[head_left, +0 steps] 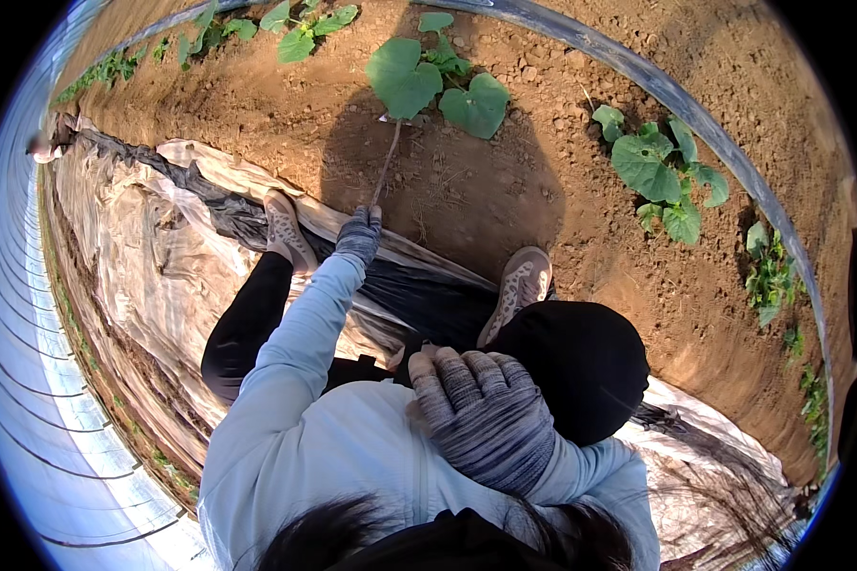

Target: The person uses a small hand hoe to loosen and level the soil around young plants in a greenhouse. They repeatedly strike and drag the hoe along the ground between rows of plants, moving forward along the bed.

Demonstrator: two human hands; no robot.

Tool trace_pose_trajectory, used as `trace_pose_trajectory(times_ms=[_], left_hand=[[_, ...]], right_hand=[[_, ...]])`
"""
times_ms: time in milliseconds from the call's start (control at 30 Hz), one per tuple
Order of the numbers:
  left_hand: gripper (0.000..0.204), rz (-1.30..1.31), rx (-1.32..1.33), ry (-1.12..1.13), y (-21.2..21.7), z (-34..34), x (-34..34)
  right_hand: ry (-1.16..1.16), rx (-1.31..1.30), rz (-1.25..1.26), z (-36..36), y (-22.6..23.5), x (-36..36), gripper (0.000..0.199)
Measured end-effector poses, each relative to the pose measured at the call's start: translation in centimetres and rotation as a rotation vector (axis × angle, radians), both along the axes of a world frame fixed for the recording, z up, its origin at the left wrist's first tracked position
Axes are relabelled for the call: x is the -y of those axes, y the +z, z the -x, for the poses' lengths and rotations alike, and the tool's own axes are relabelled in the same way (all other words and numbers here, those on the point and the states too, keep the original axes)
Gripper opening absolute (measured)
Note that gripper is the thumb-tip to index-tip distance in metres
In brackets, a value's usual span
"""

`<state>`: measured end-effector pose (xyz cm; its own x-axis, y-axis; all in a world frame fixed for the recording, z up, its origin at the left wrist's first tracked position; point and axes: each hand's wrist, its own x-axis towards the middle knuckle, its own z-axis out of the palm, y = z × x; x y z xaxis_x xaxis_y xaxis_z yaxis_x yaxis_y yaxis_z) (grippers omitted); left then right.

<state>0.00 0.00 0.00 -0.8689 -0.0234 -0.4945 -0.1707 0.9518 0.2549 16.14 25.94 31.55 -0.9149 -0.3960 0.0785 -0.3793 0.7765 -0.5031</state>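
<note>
My left hand (pixel 360 236), in a grey striped knit glove, is closed round the lower end of a thin brown stick (pixel 388 162). The stick slants away from me over bare soil, its far tip reaching the base of a broad-leaved green seedling (pixel 438 84). Close to my chest and bent knee, my right hand (pixel 488 414) wears a matching glove. Its fingers lie together and curl over; their tips, and whatever they may hold, are hidden. A small dark shape shows just past them.
A grey hose (pixel 638 71) curves along the far side of the soil bed. More seedlings (pixel 659 169) grow at the right and far left. My shoes (pixel 522 285) stand at the bed's edge beside black film (pixel 419 295) and pale crumpled sheeting (pixel 152 257). A ribbed plastic wall (pixel 43 400) rises at left.
</note>
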Motion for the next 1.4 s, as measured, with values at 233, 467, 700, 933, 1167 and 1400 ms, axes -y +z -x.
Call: trace_pose_trajectory(times_ms=[233, 467, 700, 933, 1167, 1400], left_hand=[[0.042, 0.132, -0.140, 0.033, -0.7, 2.3, -6.5], [0.040, -0.003, 0.077, 0.076, -2.1, -0.9, -6.0], [0.042, 0.011, -0.075, -0.134, -0.8, -5.7, -2.8], [0.042, 0.000, -0.095, -0.107, 1.0, -12.4, 2.5], [0.037, -0.075, -0.171, -0.004, 2.5, -8.5, 0.6], [0.039, 0.042, -0.021, 0.071, -0.2, 1.4, -4.0]], right_hand=[[-0.042, -0.023, 0.017, -1.0, -0.3, -1.2, 0.039], [-0.033, 0.002, 0.008, -0.9, -0.1, -1.3, 0.041], [-0.006, 0.011, 0.026, -0.5, 0.3, -1.1, 0.043], [-0.003, -0.021, 0.035, -0.5, 0.1, -0.7, 0.042], [-0.008, -0.015, 0.033, -0.4, 0.0, -0.6, 0.041], [-0.009, 0.012, 0.008, 0.3, -0.1, -0.6, 0.041]])
